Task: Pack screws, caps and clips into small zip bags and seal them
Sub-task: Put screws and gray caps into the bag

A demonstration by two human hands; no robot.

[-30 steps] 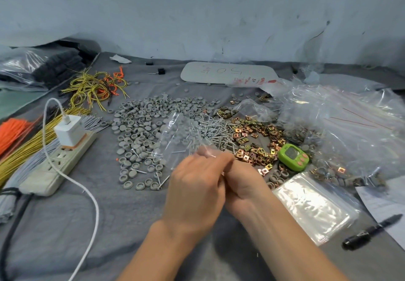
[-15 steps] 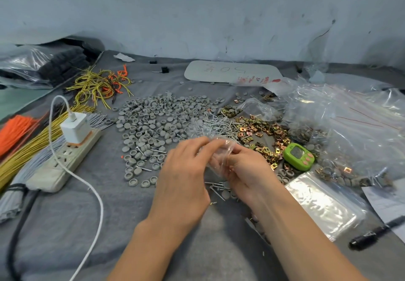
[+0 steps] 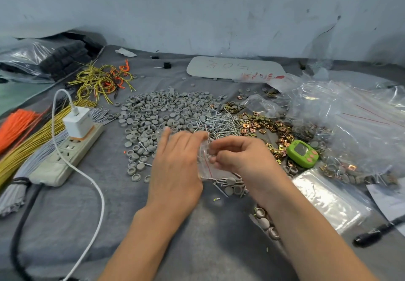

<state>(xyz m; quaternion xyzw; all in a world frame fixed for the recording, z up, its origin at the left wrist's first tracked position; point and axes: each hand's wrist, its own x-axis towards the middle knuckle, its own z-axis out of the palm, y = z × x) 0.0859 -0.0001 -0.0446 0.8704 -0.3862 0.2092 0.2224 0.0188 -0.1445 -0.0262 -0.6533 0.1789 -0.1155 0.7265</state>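
Note:
A small clear zip bag (image 3: 215, 169) with a red line lies on the grey cloth between my hands, with screws and grey caps showing at its lower end. My right hand (image 3: 241, 160) pinches its upper edge with curled fingers. My left hand (image 3: 177, 160) lies beside it with fingers fairly straight, fingertips touching the bag's top. Behind them lie a spread of grey caps (image 3: 157, 114), a pile of silver screws (image 3: 221, 123) and a heap of copper-coloured clips (image 3: 263, 125).
A power strip (image 3: 65, 156) with a white charger and cable sits left, beside bundles of orange, yellow and grey ties. A green counter (image 3: 303, 153), a stack of empty zip bags (image 3: 328, 199), large clear bags (image 3: 350, 123) and a black pen (image 3: 377, 232) lie right.
The bag has come down from being held up onto the cloth. Both hands moved forward and lower with it, and the left hand's fingers have straightened.

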